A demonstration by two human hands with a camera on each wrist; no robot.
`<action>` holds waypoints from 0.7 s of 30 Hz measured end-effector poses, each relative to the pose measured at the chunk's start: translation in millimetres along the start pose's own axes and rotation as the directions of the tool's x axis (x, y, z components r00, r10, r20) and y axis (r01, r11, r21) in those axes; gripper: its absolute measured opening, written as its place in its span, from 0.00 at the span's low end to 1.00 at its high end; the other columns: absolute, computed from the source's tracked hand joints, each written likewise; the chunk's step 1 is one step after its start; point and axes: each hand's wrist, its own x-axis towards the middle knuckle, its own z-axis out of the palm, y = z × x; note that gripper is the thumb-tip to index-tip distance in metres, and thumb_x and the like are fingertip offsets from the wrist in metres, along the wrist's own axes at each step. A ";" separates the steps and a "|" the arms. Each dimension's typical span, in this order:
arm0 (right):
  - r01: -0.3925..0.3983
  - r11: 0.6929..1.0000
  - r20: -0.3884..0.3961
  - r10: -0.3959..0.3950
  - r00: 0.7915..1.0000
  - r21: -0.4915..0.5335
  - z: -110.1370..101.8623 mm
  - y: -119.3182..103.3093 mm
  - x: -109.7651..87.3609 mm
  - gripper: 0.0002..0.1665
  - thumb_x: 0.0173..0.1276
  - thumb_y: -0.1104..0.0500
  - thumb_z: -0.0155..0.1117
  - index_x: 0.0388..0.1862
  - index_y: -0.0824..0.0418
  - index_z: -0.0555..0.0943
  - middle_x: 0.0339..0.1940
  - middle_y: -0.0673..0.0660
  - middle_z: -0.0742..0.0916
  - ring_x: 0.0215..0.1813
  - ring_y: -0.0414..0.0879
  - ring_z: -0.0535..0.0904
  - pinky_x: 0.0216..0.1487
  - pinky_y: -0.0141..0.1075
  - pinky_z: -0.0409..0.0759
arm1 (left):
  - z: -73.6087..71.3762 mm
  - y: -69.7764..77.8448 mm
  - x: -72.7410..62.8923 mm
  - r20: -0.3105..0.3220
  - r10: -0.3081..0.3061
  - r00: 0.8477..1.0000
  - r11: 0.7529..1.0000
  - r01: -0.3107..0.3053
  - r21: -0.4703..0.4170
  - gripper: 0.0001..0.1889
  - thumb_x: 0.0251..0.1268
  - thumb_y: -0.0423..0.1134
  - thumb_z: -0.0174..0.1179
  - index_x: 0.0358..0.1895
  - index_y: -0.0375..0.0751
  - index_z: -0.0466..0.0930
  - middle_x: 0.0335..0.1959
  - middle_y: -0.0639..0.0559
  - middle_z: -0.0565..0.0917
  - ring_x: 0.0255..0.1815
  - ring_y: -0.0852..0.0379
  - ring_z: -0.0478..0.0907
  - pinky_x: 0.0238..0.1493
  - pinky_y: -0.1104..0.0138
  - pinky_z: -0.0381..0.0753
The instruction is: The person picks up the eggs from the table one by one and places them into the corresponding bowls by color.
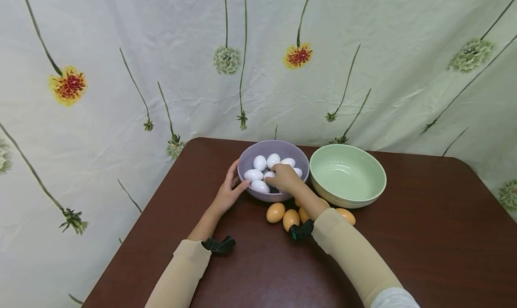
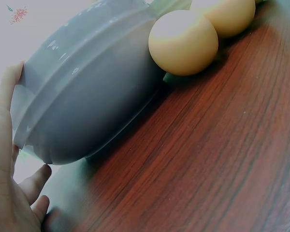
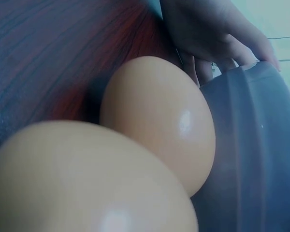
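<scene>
A purple bowl [image 1: 272, 145] with several white eggs [image 1: 260, 163] inside stands at the back of the table. My left hand [image 1: 228, 192] holds its left side, thumb at the rim and fingers spread round the outer wall; the left wrist view shows this hand [image 2: 5, 159] against the bowl [image 2: 87, 92]. Reaching into the bowl, my right hand [image 1: 286, 178] has thumb and forefinger about a white egg [image 1: 269, 176]; its other fingers are hidden. Several brown eggs [image 1: 276, 213] lie in front of the bowl, some under my right forearm. The right wrist view shows two brown eggs [image 3: 157, 116] close up.
A light green bowl [image 1: 347, 173] stands close to the right of the purple one, with no eggs seen inside. The dark wood table [image 1: 436, 218] reaches back to a white flowered cloth [image 1: 181, 43]. Each wrist wears a black device [image 1: 219, 245].
</scene>
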 end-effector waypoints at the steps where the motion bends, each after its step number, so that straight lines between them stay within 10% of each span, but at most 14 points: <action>1: -0.003 1.000 0.002 0.003 1.000 -0.003 0.0 0.1 0.1 0.15 0.67 0.55 0.64 0.42 0.67 0.82 0.30 0.55 0.81 0.32 0.48 0.74 0.37 0.38 0.72 | 0.2 0.0 0.2 -0.001 0.000 1.000 1.000 0.000 0.002 0.38 0.71 0.34 0.55 0.78 0.39 0.44 0.77 0.36 0.50 0.74 0.36 0.53 0.69 0.45 0.58; 21: 0.058 0.998 -0.087 -0.058 0.995 -0.010 0.2 1.1 -3.7 0.09 0.64 0.57 0.61 0.28 0.62 0.77 0.17 0.49 0.67 0.23 0.44 0.65 0.27 0.33 0.63 | 0.8 -1.1 0.2 -0.003 -0.018 1.000 1.000 0.018 0.000 0.39 0.71 0.35 0.56 0.78 0.40 0.44 0.77 0.36 0.50 0.73 0.32 0.55 0.68 0.44 0.59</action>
